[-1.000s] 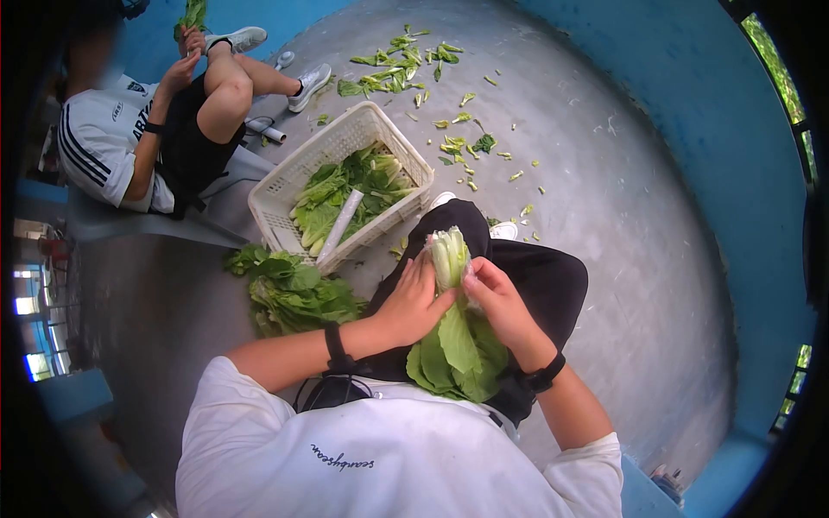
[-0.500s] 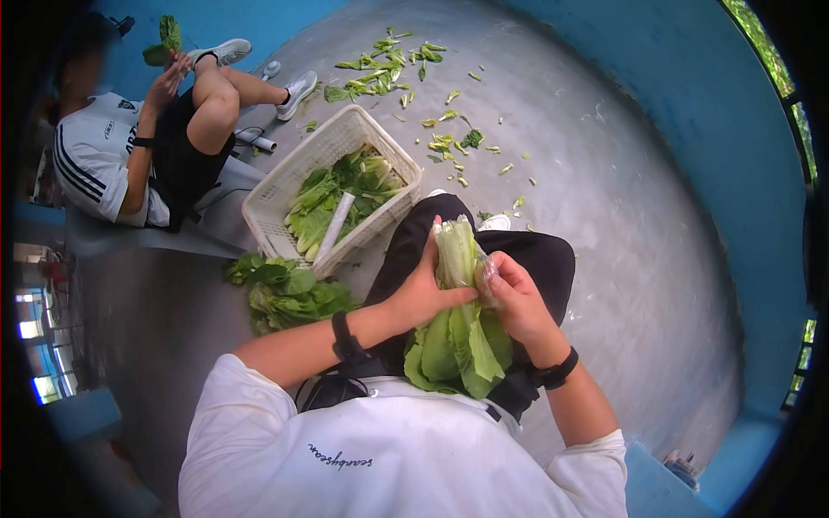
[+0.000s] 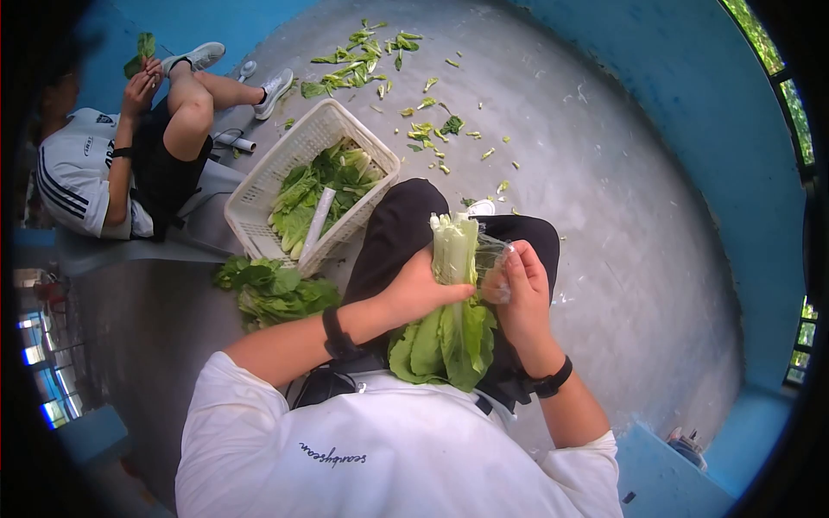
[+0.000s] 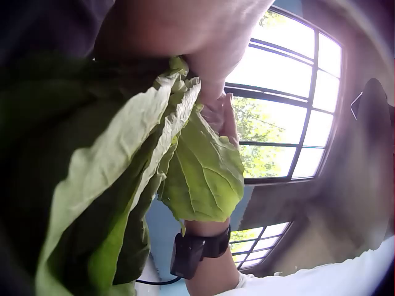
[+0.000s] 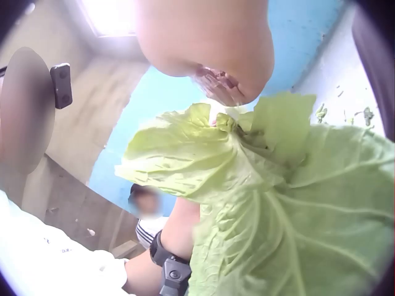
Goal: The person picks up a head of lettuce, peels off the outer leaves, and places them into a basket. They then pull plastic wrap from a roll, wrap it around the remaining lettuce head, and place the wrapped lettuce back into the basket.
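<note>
A bunch of leafy greens (image 3: 445, 341) lies over the lap in the head view, pale stems away from the body and leaves toward the shirt. The left hand (image 3: 419, 289) grips the stems from the left, its thumb across their front. Beside the stems on the right, the right hand (image 3: 524, 293) pinches clear plastic film (image 3: 494, 263), which stretches from the stems to its fingers. Broad leaves (image 4: 203, 172) fill much of the left wrist view under the left hand. In the right wrist view the right hand (image 5: 210, 43) is above the leaves (image 5: 278, 209), its fingertips partly hidden.
A white plastic crate (image 3: 246, 207) holds greens and a pale roll (image 3: 318, 223). More greens (image 3: 281, 293) lie on the floor beside it. Leaf scraps (image 3: 354, 65) are scattered farther off. Another person (image 3: 86, 173) sits at the upper left, holding a leaf.
The right hand has moved right, away from the stems, drawing the clear film out. The left hand keeps hold of the stems. The head view has shifted a little.
</note>
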Action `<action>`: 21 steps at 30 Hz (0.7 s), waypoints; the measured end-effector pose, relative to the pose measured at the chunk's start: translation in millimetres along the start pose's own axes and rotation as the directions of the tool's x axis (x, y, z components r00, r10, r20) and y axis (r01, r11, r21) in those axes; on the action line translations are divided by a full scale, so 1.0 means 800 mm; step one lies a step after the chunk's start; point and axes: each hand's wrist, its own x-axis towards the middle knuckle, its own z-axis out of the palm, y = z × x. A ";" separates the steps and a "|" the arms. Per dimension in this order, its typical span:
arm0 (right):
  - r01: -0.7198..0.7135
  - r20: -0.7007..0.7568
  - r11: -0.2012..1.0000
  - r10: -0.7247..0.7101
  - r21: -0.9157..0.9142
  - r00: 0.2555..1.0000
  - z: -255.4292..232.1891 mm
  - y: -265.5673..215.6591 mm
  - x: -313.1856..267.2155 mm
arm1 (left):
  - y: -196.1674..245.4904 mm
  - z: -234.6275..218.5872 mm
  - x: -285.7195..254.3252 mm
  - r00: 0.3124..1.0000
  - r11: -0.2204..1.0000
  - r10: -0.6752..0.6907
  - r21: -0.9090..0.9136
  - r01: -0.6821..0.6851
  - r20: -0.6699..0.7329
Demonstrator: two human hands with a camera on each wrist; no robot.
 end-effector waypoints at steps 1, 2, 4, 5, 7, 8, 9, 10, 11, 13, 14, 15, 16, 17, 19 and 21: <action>0.001 0.015 1.000 -0.002 0.028 1.000 0.001 -0.003 -0.001 | 0.003 0.001 0.000 1.000 0.999 0.014 0.030 -0.014 -0.005; 0.000 0.030 0.998 -0.002 0.055 1.000 -0.001 -0.007 -0.003 | 0.006 0.002 0.000 1.000 0.998 0.028 0.060 -0.027 -0.010; 0.003 0.069 0.999 -0.006 0.053 0.998 -0.009 -0.007 -0.005 | 0.006 0.003 -0.001 0.999 0.992 0.041 0.116 -0.039 -0.017; 0.003 0.090 0.999 -0.006 0.041 0.996 -0.009 -0.008 -0.008 | 0.004 0.002 0.000 0.999 0.989 0.042 0.144 -0.039 -0.016; 0.001 0.131 1.000 -0.003 0.015 0.991 -0.004 -0.013 -0.016 | 0.000 0.002 0.000 0.999 0.985 0.043 0.165 -0.040 -0.013; -0.002 0.137 1.000 0.002 -0.002 0.991 -0.003 -0.013 -0.019 | -0.001 0.002 0.001 0.999 0.986 0.045 0.161 -0.043 -0.011; -0.005 0.143 1.000 0.008 -0.020 0.990 -0.001 -0.013 -0.021 | 0.002 0.003 0.002 0.999 0.987 0.047 0.157 -0.045 -0.009; -0.010 0.149 0.999 0.016 -0.038 0.989 0.002 -0.014 -0.022 | 0.007 0.006 0.001 0.998 0.981 0.054 0.190 -0.048 -0.028; -0.005 0.159 0.994 0.023 -0.111 0.987 0.011 -0.016 -0.021 | 0.012 0.010 0.000 0.997 0.974 0.061 0.222 -0.049 -0.047; 0.005 0.166 0.969 0.037 -0.247 0.985 0.037 -0.016 -0.020 | 0.014 0.018 -0.006 0.995 0.947 0.054 0.321 -0.026 -0.079; -0.006 0.169 0.962 0.054 -0.274 0.984 0.043 -0.014 -0.017 | 0.013 0.023 -0.008 0.994 0.922 0.054 0.388 -0.012 -0.097; -0.027 0.168 0.958 0.078 -0.284 0.983 0.040 -0.012 -0.015 | 0.011 0.026 -0.010 0.992 0.891 0.057 0.453 0.002 -0.116; -0.047 0.167 0.955 0.099 -0.294 0.981 0.036 -0.009 -0.013 | 0.003 0.026 -0.011 0.989 0.869 0.108 0.493 -0.043 -0.104; -0.067 0.165 0.951 0.122 -0.303 0.979 0.034 -0.007 -0.011 | 0.001 0.027 -0.013 0.989 0.866 0.109 0.497 -0.046 -0.098; -0.082 0.147 0.949 0.131 -0.303 0.980 0.032 -0.009 -0.014 | 0.000 0.030 -0.017 0.990 0.865 0.107 0.500 -0.046 -0.094; -0.083 0.135 0.955 0.126 -0.285 0.983 0.030 -0.013 -0.016 | 0.010 0.032 -0.017 0.988 0.884 0.147 0.453 -0.111 -0.044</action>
